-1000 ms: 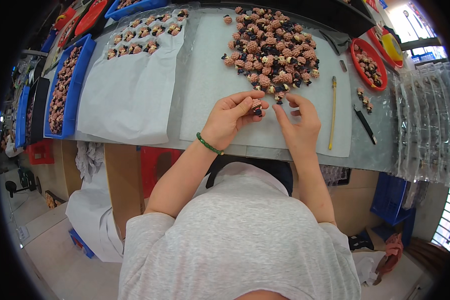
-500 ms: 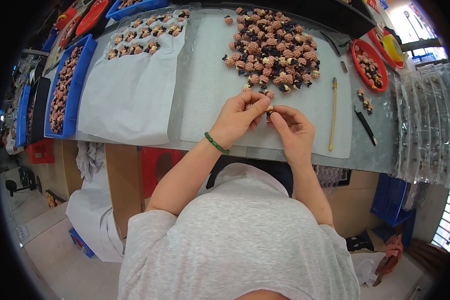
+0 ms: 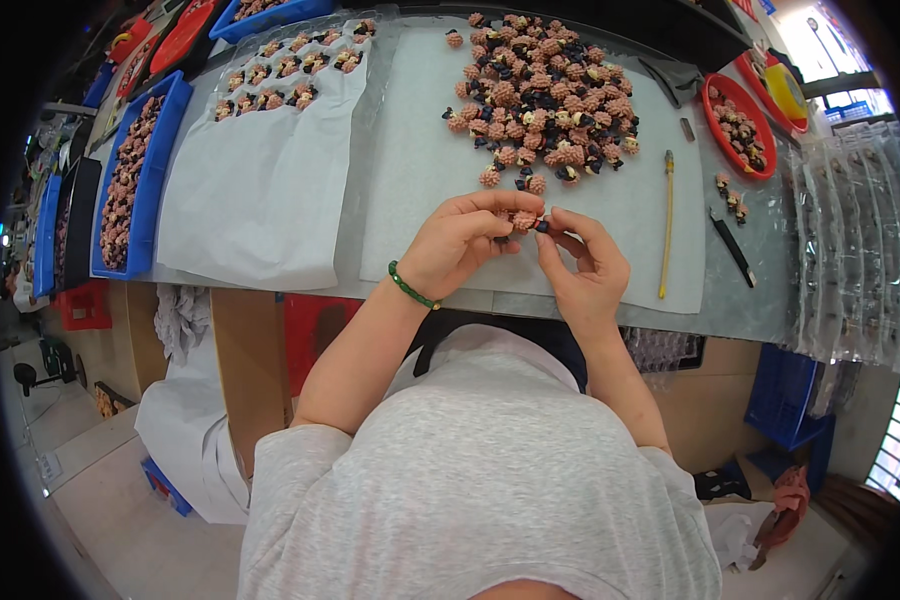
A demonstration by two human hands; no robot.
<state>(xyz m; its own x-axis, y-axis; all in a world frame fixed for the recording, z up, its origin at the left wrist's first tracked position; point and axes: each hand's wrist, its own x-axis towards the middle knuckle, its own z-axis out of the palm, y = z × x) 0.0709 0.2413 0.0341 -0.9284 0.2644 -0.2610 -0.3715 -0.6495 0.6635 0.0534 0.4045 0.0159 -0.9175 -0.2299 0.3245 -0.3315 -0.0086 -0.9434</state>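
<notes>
In front of me, over the white paper sheet (image 3: 420, 160), my two hands meet around a small figurine (image 3: 522, 219) with pink curly hair and a dark lower part. My left hand (image 3: 455, 245) is closed round its pink end; the curled fingers may cover another piece. The thumb and forefinger of my right hand (image 3: 587, 268) pinch at its dark end. Just beyond my fingers lies a large pile of similar figurines (image 3: 545, 100), a few of them loose at its near edge.
On the left, figurines stand in rows in a clear tray (image 3: 290, 65) partly under white paper; a blue bin (image 3: 175, 120) holds more. To the right lie a thin yellow-handled brush (image 3: 667, 230), a black-handled tool (image 3: 733, 250), a red bowl (image 3: 768, 150) of figurines and stacked clear trays (image 3: 850, 240).
The figurine has turned between my fingers, its pink hair now showing. My left hand has shifted slightly left and opened its grip a little; my right hand stays close by.
</notes>
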